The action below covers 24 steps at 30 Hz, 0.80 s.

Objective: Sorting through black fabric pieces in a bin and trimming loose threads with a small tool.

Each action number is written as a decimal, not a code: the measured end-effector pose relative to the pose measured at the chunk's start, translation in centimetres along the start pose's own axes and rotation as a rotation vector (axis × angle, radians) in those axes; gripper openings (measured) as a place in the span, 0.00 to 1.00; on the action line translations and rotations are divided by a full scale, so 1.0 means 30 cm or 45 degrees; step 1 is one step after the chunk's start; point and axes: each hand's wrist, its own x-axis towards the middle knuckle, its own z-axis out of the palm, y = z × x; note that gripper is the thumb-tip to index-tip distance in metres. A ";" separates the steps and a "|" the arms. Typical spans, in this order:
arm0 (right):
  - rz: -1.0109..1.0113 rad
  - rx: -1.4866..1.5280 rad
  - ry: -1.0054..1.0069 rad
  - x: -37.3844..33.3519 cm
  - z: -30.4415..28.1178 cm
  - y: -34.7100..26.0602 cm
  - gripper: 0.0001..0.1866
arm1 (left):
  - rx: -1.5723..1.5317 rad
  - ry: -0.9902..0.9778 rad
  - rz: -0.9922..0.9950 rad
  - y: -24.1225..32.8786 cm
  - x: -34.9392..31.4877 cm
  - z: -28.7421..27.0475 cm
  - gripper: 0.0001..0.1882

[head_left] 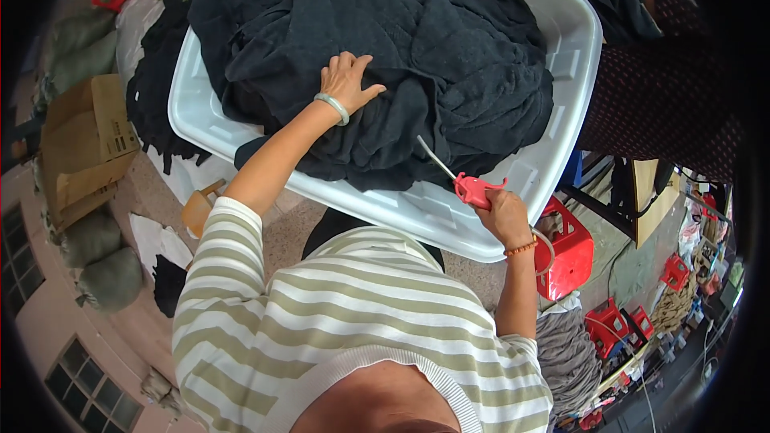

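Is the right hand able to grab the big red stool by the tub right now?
Probably not just yet: the right hand is wrapped around a red air gun, so it looks too full. The red stool does look close beside that wrist, with a thin hose between.

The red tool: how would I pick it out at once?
Find the big white tub heaped with dark cloth. Near its lower right corner in the picture, the person's right grip holds the red tool. Unlike the larger red stool beside the tub, it is small, with a thin, pale tube pointing over the cloth.
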 end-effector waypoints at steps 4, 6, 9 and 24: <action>-0.022 0.390 0.345 0.014 -0.020 -0.010 0.15 | 0.102 -0.038 -0.011 -0.057 0.034 -0.030 0.18; 0.176 0.374 0.486 0.099 -0.040 -0.120 0.21 | 0.214 -0.100 0.010 -0.075 0.047 0.016 0.10; 0.194 0.211 0.583 0.289 0.108 -0.150 0.33 | -0.149 0.166 0.206 0.031 0.021 -0.001 0.08; -0.404 1.712 -0.199 0.368 -0.055 -0.255 0.15 | -1.341 -0.243 0.996 0.549 -0.235 -0.833 0.08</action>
